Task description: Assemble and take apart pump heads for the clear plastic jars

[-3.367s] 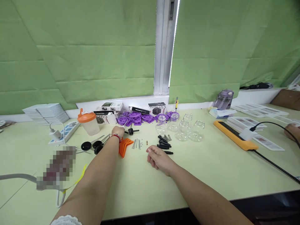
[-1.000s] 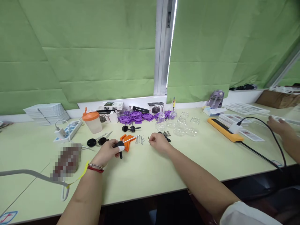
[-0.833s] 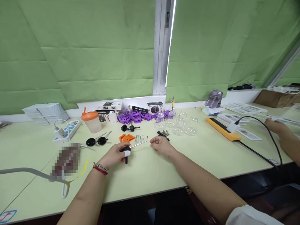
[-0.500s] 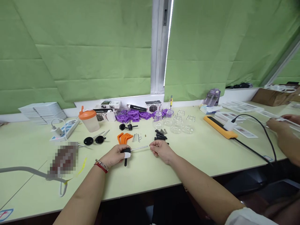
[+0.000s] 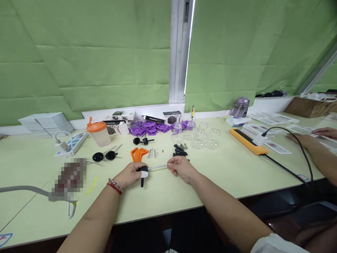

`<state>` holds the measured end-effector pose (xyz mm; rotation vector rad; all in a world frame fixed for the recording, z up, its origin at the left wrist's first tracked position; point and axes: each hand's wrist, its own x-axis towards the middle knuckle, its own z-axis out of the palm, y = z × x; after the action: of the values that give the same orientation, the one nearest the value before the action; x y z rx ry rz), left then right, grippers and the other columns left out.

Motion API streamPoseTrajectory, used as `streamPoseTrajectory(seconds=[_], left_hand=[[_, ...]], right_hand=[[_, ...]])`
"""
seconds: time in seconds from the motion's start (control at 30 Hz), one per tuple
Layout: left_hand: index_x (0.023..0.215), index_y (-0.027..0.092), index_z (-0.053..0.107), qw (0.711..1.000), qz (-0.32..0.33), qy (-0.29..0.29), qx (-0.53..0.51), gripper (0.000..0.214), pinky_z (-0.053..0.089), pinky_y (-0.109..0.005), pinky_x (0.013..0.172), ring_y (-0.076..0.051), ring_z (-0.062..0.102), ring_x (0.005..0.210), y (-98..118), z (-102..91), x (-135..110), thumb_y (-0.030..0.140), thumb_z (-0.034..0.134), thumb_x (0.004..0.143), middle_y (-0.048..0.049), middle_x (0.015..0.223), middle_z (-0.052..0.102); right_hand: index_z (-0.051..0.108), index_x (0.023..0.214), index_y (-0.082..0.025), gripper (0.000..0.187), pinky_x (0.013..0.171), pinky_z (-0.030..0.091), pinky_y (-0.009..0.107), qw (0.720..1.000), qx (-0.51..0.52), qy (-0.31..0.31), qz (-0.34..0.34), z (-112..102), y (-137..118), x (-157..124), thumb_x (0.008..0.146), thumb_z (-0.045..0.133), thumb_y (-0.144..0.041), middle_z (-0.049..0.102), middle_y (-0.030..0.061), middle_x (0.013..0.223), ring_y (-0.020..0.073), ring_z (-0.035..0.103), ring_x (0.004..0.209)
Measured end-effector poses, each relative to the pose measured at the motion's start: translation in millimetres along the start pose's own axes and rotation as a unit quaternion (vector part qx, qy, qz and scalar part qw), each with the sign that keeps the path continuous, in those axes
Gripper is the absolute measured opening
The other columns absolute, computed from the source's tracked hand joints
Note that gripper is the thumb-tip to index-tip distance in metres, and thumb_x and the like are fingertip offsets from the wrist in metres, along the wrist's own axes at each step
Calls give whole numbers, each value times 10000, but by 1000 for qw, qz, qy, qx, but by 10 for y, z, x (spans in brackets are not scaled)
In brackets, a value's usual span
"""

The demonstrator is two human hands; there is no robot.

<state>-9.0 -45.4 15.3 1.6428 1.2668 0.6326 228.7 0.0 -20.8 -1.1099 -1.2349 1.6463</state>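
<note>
left hand (image 5: 130,174) pinching black plastic piece (image 5: 142,169) — thin silver metal rod (image 5: 158,167) sticks out, right hand (image 5: 182,168) pinching its tip — held over pale yellow-green counter (image 5: 158,203), near curved orange plastic parts (image 5: 138,154).

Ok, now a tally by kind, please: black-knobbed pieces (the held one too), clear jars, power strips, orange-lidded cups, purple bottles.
Black-knobbed pieces: 5, counting one in the left hand
Clear jars: 5
Power strips: 2
Orange-lidded cup: 1
Purple bottle: 1
Total: 14
</note>
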Motion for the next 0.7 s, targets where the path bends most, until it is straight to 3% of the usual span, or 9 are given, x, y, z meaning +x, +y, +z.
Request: streamPoseTrajectory(seconds=[0.37, 0.7], left_hand=[[847, 153, 635, 999, 16, 19, 26, 234, 315, -221, 498, -103, 367, 532, -22, 21, -2, 339, 601, 710, 32, 617, 459], [885, 145, 637, 997, 57, 30, 38, 222, 424, -258, 698, -155, 504, 738, -97, 23, 36, 288, 602, 719, -3, 768, 565]], right_hand=[[572, 727, -142, 120, 396, 330, 177, 1000, -23, 15, -10, 9, -1, -1, 656, 666, -167, 588, -10, 599, 46, 432, 436], [573, 725, -140, 77, 394, 325, 177, 1000, -22, 8, -20, -3, -4, 0, 667, 622, -153, 586, -10, 602, 47, 432, 433]])
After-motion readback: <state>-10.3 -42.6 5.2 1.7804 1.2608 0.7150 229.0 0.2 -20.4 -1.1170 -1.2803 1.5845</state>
